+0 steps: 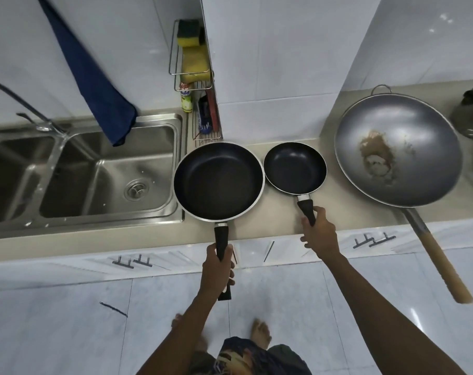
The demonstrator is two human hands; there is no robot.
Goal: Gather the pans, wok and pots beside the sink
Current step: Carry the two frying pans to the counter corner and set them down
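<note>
Two frying pans are held by their handles at the counter (278, 212), just beside the sink (108, 171).
The left hand (217, 269) grips the large pan (219, 182) by its black handle, and the right hand (319, 234) grips the small pan (294, 167) the same way. Both pans are stiff, probably light enough for one hand, and show only dark coating inside. The wok (397, 150), apart to the right, looks heavier. Its long wooden handle overhangs the counter edge, and brown residue lies in its bowl.

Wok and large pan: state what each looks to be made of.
Wok: bare grey metal, likely steel, dull sheen, brown residue at the bottom; its handle looks wooden. Large pan: matte black lining, probably nonstick coating, inside a bright metal rim; black handle, likely plastic.
</note>
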